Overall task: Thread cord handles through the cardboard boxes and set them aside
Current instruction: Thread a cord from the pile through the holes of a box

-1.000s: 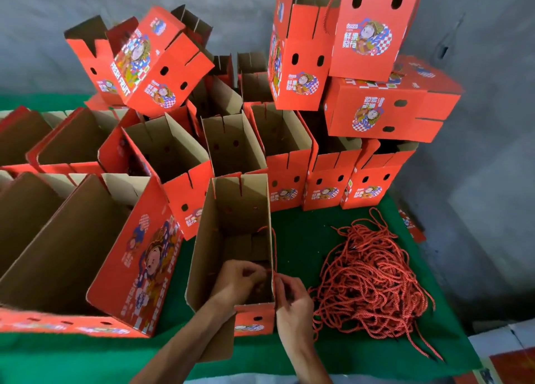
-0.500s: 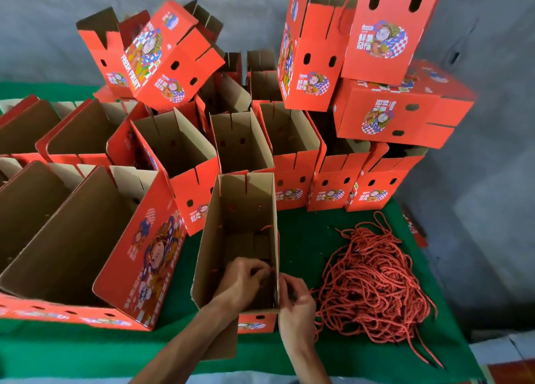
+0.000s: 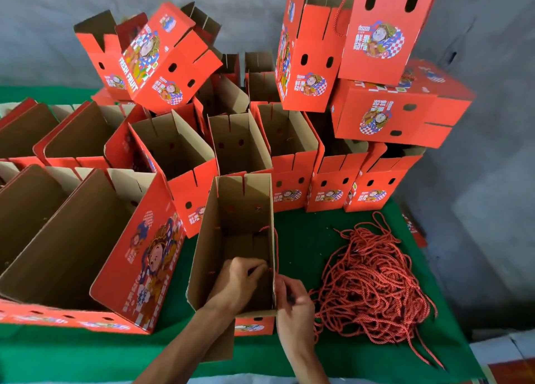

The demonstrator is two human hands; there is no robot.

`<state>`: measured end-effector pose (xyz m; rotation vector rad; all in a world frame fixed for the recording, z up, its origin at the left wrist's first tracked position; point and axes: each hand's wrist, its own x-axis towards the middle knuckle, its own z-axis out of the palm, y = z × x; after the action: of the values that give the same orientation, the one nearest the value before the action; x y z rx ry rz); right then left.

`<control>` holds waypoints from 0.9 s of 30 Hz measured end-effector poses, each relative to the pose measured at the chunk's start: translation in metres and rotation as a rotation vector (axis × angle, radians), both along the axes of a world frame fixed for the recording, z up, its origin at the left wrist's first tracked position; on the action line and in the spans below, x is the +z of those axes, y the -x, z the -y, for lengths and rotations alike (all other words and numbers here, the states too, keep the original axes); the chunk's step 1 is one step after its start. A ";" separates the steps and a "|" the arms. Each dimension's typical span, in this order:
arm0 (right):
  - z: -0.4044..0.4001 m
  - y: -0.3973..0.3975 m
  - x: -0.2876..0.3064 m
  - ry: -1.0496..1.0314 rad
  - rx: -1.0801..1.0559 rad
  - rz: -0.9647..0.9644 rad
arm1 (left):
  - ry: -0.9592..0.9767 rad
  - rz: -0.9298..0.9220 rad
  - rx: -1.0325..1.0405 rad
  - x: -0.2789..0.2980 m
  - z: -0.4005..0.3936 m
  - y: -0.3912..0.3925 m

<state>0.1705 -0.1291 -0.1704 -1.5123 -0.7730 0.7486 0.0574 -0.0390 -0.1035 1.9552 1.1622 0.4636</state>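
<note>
My left hand (image 3: pixel 237 279) inside the open red cardboard box (image 3: pixel 231 238) and my right hand (image 3: pixel 292 299) outside both pinch the red twisted cord (image 3: pixel 275 247).

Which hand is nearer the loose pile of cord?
Right. The right hand sits just beside the cord pile, outside the box; the left hand is inside it.

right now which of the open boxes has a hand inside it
The open box nearest the person, left of the cord pile: the left hand reaches inside it, the right hand is at its outer wall. The other boxes are untouched.
</note>
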 end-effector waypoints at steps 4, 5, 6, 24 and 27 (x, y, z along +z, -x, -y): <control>0.009 -0.001 0.005 -0.064 0.102 0.094 | -0.315 -0.087 -0.013 0.018 -0.002 0.013; 0.012 -0.002 0.006 -0.076 0.139 0.126 | -0.433 -0.105 0.020 0.024 -0.001 0.018; 0.014 -0.003 0.007 -0.088 0.175 0.153 | -0.558 -0.139 0.055 0.030 0.001 0.022; 0.016 -0.012 -0.003 -0.223 0.078 0.355 | -0.337 0.019 -0.005 0.062 0.020 0.081; 0.020 -0.021 -0.010 -0.189 -0.090 0.349 | -0.525 -0.079 -0.177 0.044 0.027 0.085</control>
<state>0.1912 -0.1493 -0.1805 -1.5121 -0.9981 0.3357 -0.0281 -0.0660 -0.0596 2.5222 0.9650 0.6495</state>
